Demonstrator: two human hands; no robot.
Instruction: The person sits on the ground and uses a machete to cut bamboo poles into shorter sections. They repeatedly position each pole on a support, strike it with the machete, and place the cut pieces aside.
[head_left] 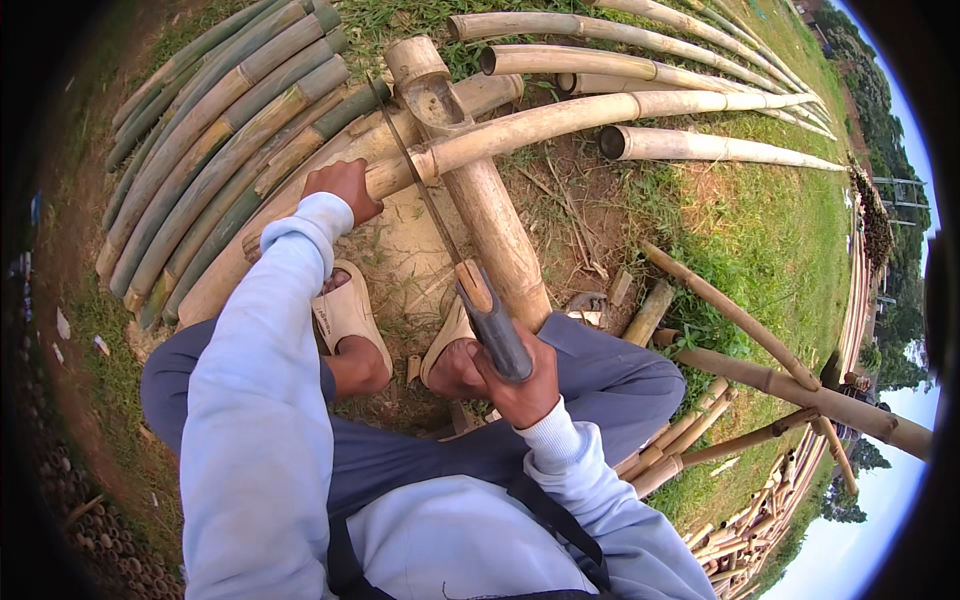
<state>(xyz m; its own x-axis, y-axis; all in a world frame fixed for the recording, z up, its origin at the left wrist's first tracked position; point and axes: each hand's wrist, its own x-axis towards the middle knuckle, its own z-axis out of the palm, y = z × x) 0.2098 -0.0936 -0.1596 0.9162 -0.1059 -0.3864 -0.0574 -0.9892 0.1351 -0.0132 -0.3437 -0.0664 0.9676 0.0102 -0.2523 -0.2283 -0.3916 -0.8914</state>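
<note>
Outdoors, on patchy grass (770, 210) and bare earth, straight to the head view: green-brown bamboo lengths (225, 135) stacked at left, loose pale poles (720, 146) fanned out at upper right, a bamboo frame (735, 315) slanting at lower right. And centre stage, the pale bamboo pole (590, 114), laid across a notched post (497, 230) just below its notch, running off rightward over the grass. Left grip (345, 190) clamped on the near end of that pole; right grip (522, 380) wrapped tight round the handle of a handsaw (447, 233), blade slanting over the pole between left grip and post.

Sawing across the pole, by the look of it. Wanted for the next move, probably: pole pinned steady, strokes kept straight, left grip well clear of the teeth.

Harder to call: depth of any cut, and whether biting or merely resting on the bamboo. Hidden: underside of the pole, curled left fingertips. Saw tip thin, nearly lost against the stack. Far end of the pole tangled among the others, impossible to pick out. Down at the lower-left rim, a heap of round ends (110, 550), dim and cut off by the lens edge.
</note>
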